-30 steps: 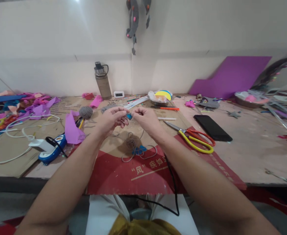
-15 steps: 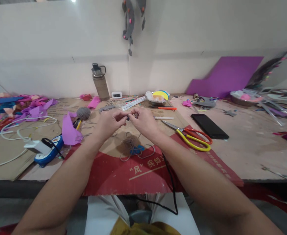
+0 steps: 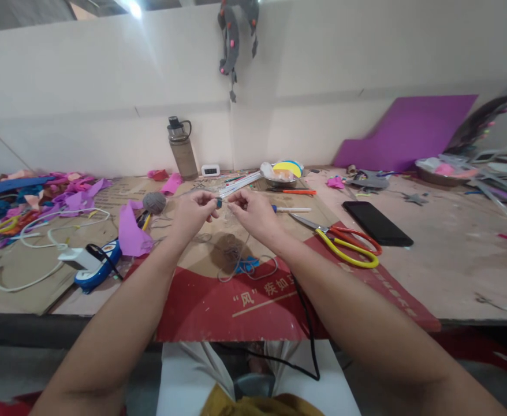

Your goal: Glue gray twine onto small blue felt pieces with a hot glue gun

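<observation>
Between the thumb and finger of my left hand (image 3: 194,215) is a small dark blue piece (image 3: 219,203), too small to name. My right hand (image 3: 253,212), facing it just to the right, pinches what looks like a thin strand of grey yarn running from that piece. Below both hands, a loose tangle of grey yarn (image 3: 233,252) lies on the cardboard (image 3: 193,312), with a bright blue scrap (image 3: 248,265) among its loops. A ball of grey yarn (image 3: 154,202) rests left of my left hand. Right of my right hand lies a white stick with a blue end (image 3: 294,210).
Scissors (image 3: 351,245) with red and yellow handles and a black phone (image 3: 377,223) lie at right. A bottle (image 3: 183,151), small clock (image 3: 211,170) and metal bowl (image 3: 282,179) stand behind. Felt scraps (image 3: 74,199), white cables and a blue power strip (image 3: 100,268) occupy the left.
My hands have drawn slightly apart, so the dark blue piece now shows between them at my left fingertips. The whole view has shifted slightly; things on the table appear unmoved.
</observation>
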Demonstrator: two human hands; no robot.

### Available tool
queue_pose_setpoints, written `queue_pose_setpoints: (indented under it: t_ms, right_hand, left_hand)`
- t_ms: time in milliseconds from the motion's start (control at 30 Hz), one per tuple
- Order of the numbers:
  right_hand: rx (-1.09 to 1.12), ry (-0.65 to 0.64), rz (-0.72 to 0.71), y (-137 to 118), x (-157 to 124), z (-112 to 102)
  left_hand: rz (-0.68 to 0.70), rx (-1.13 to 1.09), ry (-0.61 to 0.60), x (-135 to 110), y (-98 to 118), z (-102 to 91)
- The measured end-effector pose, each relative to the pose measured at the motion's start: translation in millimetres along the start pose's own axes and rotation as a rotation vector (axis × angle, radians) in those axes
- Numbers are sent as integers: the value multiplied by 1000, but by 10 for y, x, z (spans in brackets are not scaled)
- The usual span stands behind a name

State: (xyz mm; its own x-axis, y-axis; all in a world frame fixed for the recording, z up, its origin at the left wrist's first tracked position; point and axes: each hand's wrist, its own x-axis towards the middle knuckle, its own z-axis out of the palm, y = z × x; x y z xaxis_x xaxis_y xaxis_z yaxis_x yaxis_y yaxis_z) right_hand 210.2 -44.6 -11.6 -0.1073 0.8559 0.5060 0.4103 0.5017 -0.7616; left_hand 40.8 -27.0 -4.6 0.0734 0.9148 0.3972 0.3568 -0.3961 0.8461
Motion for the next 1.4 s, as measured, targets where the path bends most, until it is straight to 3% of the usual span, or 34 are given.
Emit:
queue_pose_setpoints:
  t_ms: [167,367,467,533,667,733,833,900,933,1000,1067,1133,1233,1400]
  right_hand:
    - [-19,-21,-7,-21,4,-7]
    - [289,-178,83,-198,-33,-52]
    - [421,-208,34,-319,-50,-144]
    - [489,-214,-24,-390,-58,-226]
    - [533,-194,-207,-542,-127,-361]
    - [476,-300,-336,-625,-205,-373]
    - [283,-669,-493,-693,-318,-328]
    - [146,-795,-427,-656,-335,-305]
    - [86,-765,-341,-608,-317,-311]
    - [-43,-532,-141,-454,-238,-362]
    - [-308,-237,19,-244,-134,-443]
    - [-563,-102,195,-12,-46,-505]
    - [-703,-250,424,300,9,-500]
    - [-656,-269,514,534,-21,-401]
  left_hand:
    - [6,123,83,17,-34,1]
    - [69,296,315,129,-182,-139]
    - [-58,29,428,232,-271,-252]
    - [-160,-274,522,295,-328,-304]
    - [-243,-458,554,362,-410,-342]
    - [-260,-547,560,366,-419,-349]
    - [-259,-588,544,360,-394,-360]
    - [-257,-603,523,358,-368,-361]
    - [-254,-610,508,358,-354,-356]
    - [-250,-623,477,355,-332,-338]
    - [-245,-620,446,347,-318,-308]
    - [-231,-601,406,334,-316,-271]
    - [-197,-568,344,301,-326,-197]
    - [-177,-538,249,218,-330,-21]
